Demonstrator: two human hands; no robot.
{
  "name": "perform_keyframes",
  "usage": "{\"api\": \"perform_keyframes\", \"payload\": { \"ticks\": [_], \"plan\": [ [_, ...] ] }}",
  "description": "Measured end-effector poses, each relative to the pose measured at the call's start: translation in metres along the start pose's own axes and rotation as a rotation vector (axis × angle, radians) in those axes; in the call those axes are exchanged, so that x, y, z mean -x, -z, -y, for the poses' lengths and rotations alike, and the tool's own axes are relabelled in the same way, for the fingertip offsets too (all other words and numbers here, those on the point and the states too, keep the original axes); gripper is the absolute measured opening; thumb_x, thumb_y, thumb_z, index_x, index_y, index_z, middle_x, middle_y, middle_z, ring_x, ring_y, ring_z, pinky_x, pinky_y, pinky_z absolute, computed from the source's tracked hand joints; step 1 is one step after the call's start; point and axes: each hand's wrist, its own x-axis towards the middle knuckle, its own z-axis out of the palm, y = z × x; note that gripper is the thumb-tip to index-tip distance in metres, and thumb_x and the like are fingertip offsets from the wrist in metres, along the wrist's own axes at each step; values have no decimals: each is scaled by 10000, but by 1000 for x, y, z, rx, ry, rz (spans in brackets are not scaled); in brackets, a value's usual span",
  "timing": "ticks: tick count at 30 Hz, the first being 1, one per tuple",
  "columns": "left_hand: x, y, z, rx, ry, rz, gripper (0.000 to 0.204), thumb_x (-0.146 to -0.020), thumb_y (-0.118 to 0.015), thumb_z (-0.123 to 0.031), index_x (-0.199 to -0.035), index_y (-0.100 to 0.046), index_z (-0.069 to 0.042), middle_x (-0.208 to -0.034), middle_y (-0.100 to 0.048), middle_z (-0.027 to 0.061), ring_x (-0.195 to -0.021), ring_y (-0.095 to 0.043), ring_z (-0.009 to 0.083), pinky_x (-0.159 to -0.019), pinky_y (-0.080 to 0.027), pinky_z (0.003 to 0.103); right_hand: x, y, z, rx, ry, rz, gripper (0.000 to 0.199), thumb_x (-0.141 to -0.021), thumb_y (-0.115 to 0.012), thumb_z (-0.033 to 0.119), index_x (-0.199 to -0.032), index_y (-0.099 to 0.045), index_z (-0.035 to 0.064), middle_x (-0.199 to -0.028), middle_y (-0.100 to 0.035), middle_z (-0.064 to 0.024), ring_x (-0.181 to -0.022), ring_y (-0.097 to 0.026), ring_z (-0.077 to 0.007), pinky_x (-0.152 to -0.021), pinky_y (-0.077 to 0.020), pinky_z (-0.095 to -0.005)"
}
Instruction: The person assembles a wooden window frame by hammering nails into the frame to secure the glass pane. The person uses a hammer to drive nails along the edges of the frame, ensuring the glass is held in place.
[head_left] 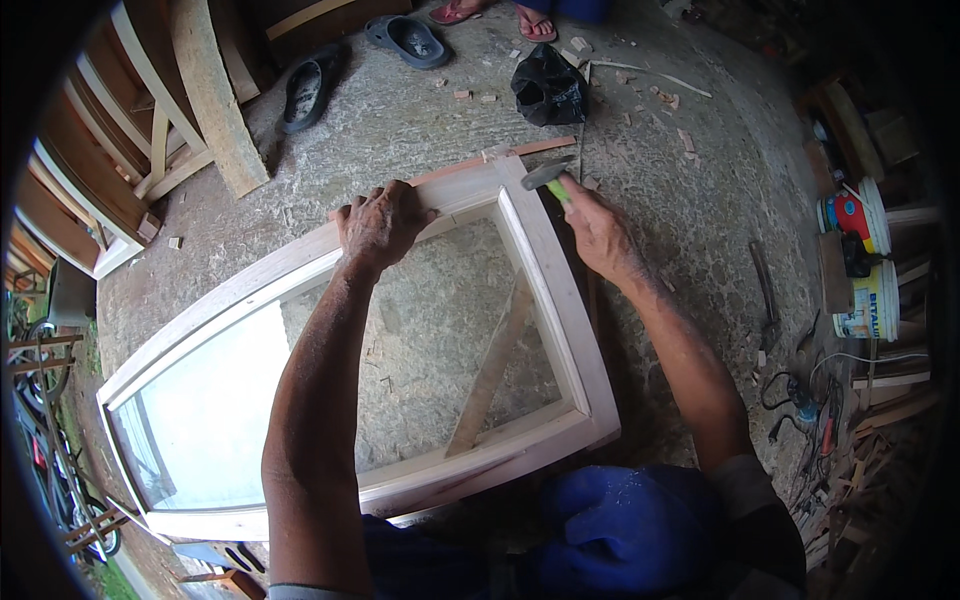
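A pale wooden window frame (562, 280) lies across in front of me. Glass (215, 400) shows in its left part with a bright reflection; through the right part I see the floor and a wooden strip (492, 365). My left hand (383, 226) is closed over the frame's far rail, fingers curled on the wood. In my right hand (602, 230) is a hammer (546, 174) with a green handle, its head over the far right corner. A small raised bit of wood (496, 154) sits at that corner, and a thin reddish strip (545, 146) lies just beyond the rail.
A black plastic bag (550, 85), dark sandals (415, 42) and wood scraps lie on the concrete floor. Another person's feet (536, 22) stand at the far edge. Wooden frames (130, 120) lean at left. Buckets (868, 300), a corded tool (800, 398) and wood offcuts lie at right.
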Motion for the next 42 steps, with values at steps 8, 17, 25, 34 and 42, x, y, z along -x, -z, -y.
{"api": "perform_keyframes", "payload": {
  "ticks": [8, 17, 25, 34, 42],
  "plan": [
    [-1, 0, -3, 1, -18, -38, 546, -915, -696, -584, -1267, -637, -171, -1287, -671, 90, -1241, -564, 338, -1072, -305, 567, -36, -19, 34, 163, 147, 240, 637, -934, -574, -64, -1536, -428, 85, -1120, -628, -187, -971, -631, -333, -882, -565, -418],
    [-3, -10, 3, 10, -10, -7, 557, -914, -689, -594, -1268, -636, -168, -1279, -670, 83, -1226, -573, 341, -1078, -305, 558, -31, -34, 15, 231, 255, 255, 633, -895, -609, -97, -1499, -445, 1, -1065, -633, -165, -964, -619, -266, -890, -543, -356],
    [-2, -7, 3, -1, 4, -18, 558, -914, -684, -593, -1267, -640, -164, -1286, -666, 81, -1246, -562, 340, -1086, -301, 563, -35, -31, 19, 193, 137, 308, 658, -902, -600, -92, -1524, -426, 32, -1086, -646, -173, -971, -619, -285, -890, -543, -380],
    [2, 0, -2, 7, 9, -18, 563, -917, -682, -587, -1284, -641, -162, -1295, -663, 81, -1252, -559, 338, -1100, -291, 566, -46, -22, 27, 212, 196, 339, 625, -923, -602, -56, -1519, -440, 43, -1057, -633, -159, -934, -624, -288, -862, -558, -385],
    [-4, -8, 18, -1, -26, -75, 554, -902, -685, -600, -1257, -622, -180, -1232, -671, 78, -1228, -579, 314, -1092, -302, 558, -47, -2, 60, 303, 270, 660, 459, -964, -660, 119, -1414, -571, 109, -1030, -593, -107, -935, -680, -279, -805, -595, -414]
  ]
}}
